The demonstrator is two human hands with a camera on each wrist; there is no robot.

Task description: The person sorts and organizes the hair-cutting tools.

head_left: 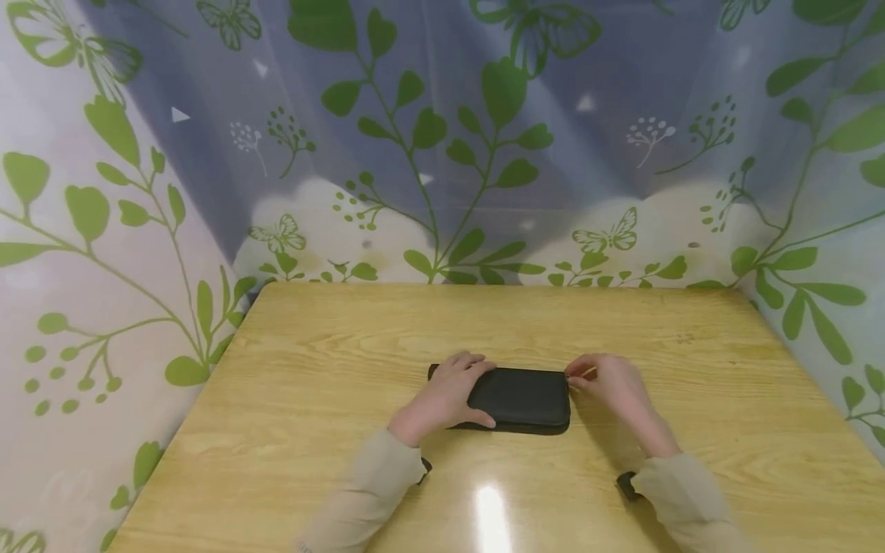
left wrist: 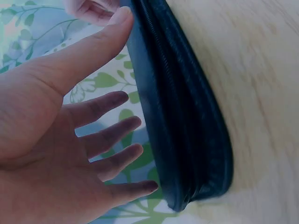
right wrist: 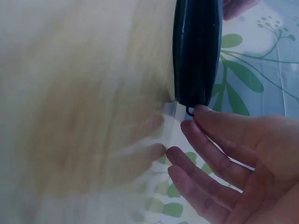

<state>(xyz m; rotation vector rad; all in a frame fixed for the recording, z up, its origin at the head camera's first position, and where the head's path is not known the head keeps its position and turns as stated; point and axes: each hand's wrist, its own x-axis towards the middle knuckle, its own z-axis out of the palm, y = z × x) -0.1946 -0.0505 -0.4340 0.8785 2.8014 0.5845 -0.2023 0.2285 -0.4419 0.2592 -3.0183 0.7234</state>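
Note:
A flat black zippered case (head_left: 525,399) lies on the wooden table, its zipper (left wrist: 161,51) running along the narrow side. My left hand (head_left: 445,395) rests over its left part, thumb by the near edge. In the left wrist view those fingers (left wrist: 114,128) look straight and spread, with the thumb at the case's edge. At the far right corner, my right hand (head_left: 611,384) pinches the small zipper pull (right wrist: 189,111) between thumb and index finger. The remaining right fingers are loosely bent below it. The left end of the case is partly hidden under my left hand.
The wood-grain table (head_left: 346,330) extends around the case on all sides. Behind it hangs a curtain (head_left: 442,153) printed with green leaves and butterflies, which also covers both sides. Dark bands (head_left: 628,485) show at the sleeve cuffs.

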